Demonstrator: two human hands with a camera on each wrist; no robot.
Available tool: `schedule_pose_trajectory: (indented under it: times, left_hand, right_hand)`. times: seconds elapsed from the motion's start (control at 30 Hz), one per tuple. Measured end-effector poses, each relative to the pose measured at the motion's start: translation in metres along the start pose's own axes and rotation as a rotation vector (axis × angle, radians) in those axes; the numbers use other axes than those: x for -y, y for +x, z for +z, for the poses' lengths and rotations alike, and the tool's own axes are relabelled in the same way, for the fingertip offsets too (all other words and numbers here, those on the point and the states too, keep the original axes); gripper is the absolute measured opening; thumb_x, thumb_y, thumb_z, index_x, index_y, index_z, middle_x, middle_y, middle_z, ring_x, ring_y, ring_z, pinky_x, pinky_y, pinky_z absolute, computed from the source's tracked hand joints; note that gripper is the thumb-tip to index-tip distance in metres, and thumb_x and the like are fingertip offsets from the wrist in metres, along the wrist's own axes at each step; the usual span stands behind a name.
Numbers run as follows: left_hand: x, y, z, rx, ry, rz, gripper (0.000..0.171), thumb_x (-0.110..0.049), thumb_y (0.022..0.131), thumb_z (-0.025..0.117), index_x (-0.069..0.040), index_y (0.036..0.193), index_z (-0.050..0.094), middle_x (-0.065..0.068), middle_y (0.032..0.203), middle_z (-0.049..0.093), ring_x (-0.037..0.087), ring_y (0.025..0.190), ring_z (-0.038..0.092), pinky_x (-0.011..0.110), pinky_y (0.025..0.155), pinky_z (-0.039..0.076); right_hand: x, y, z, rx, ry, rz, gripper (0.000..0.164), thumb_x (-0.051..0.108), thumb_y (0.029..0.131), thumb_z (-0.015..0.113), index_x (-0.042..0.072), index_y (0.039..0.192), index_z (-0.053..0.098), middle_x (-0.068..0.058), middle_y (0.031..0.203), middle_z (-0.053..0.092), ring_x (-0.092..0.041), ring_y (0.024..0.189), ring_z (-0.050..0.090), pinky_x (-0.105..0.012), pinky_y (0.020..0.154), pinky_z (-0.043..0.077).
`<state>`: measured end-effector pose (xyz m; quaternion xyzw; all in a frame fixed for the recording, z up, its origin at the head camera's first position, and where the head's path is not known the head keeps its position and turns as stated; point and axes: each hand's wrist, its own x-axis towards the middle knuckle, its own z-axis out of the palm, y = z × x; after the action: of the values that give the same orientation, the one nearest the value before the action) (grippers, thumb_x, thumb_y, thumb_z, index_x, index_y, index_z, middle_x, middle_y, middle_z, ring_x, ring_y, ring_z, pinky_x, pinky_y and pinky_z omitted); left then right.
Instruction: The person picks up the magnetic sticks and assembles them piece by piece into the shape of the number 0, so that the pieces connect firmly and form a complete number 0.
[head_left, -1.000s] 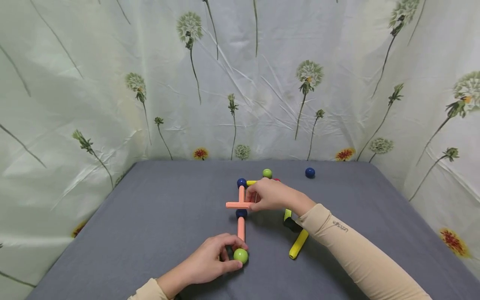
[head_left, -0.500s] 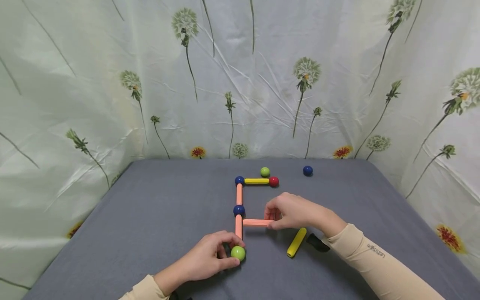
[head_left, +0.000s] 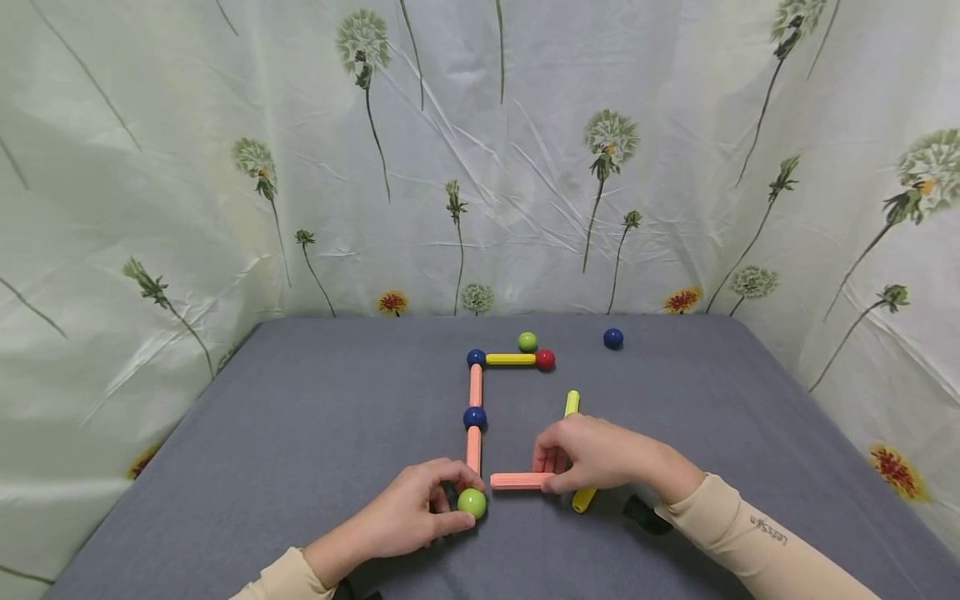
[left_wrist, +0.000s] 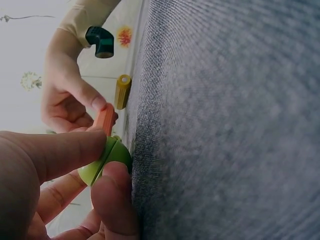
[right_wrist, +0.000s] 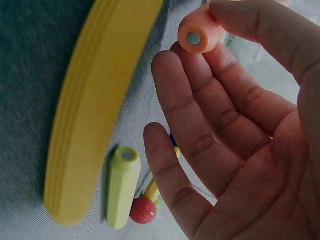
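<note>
Between its thumb and fingers, my left hand [head_left: 405, 515] pinches a green ball [head_left: 472, 503], low on the table. The ball sits at the near end of a pink magnetic rod [head_left: 473, 450]. From there a chain runs away through a blue ball [head_left: 475, 418], a second pink rod [head_left: 476, 386] and another blue ball [head_left: 476, 358], then turns right along a yellow rod [head_left: 511, 359] to a red ball [head_left: 545, 359]. My right hand [head_left: 607, 454] pinches a loose pink rod [head_left: 517, 481] crosswise, its left end a short gap from the green ball. The right wrist view shows a metal disc in this rod's end [right_wrist: 193, 38].
A thick yellow rod [head_left: 583, 500] lies partly hidden beneath my right hand, with a yellow-green rod [head_left: 572, 402] just beyond it. Farther back are a loose green ball [head_left: 528, 342] and a blue ball [head_left: 613, 338]. A flowered curtain [head_left: 420, 167] borders the grey table [head_left: 337, 400].
My right hand has brought the pink rod from above the middle blue ball toward me, down beside the green ball. My left hand keeps holding that ball in place.
</note>
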<state>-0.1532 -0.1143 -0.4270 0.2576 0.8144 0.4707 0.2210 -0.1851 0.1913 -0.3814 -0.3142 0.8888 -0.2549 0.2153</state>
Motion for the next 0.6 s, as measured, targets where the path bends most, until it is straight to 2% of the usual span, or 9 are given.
schedule_pose_trajectory:
  times: [0.13,0.3,0.6]
  left_hand:
    - [-0.001,0.000,-0.001,0.000,0.000,0.003,0.025,-0.018,0.096,0.083,-0.025,0.119,0.074,0.002,0.109,0.066,0.007,0.063,0.059,0.025,0.052,0.051]
    - [-0.001,0.000,-0.001,-0.004,0.004,0.011,0.025,-0.018,0.096,0.083,-0.025,0.118,0.074,0.002,0.108,0.067,0.006,0.063,0.058,0.024,0.052,0.050]
    - [0.001,0.000,0.000,-0.004,0.002,0.029,0.025,-0.017,0.096,0.083,-0.021,0.119,0.073,0.002,0.108,0.067,0.005,0.064,0.058,0.023,0.052,0.050]
  right_hand:
    - [0.001,0.000,0.004,0.022,0.031,0.004,0.008,0.021,0.094,0.084,0.019,0.097,0.076,0.015,0.084,0.066,0.000,0.075,0.059,-0.022,0.072,0.052]
    - [0.002,-0.001,0.008,0.037,0.066,-0.039,0.008,0.020,0.094,0.083,0.019,0.096,0.075,0.015,0.084,0.065,0.001,0.075,0.058,-0.020,0.072,0.052]
    - [0.000,0.001,0.012,0.042,0.065,-0.066,0.008,0.019,0.095,0.083,0.019,0.096,0.075,0.015,0.083,0.065,0.002,0.073,0.057,-0.020,0.069,0.052]
